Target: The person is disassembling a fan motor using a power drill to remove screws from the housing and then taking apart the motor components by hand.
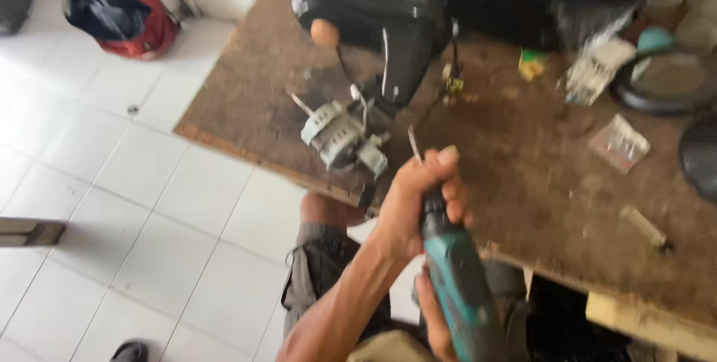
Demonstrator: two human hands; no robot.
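My left hand [418, 201] is wrapped around the front end of a teal and black cordless drill [459, 280]. The drill's thin metal bit [414, 145] sticks up past my thumb. My right hand [432, 321] holds the drill lower down, mostly hidden behind its body. Just left of the bit, a small grey electric motor [340, 138] with wires lies near the edge of the worn wooden worktable [523, 153]. Behind the motor stands a black plastic housing [373, 26]. The view is blurred.
On the right of the table lie a clear packet [620, 141], a white part [597, 70], a green and yellow item [532, 63] and black round pieces [665, 82]. A red and black bag [112, 3] sits on the white tiled floor [149, 205].
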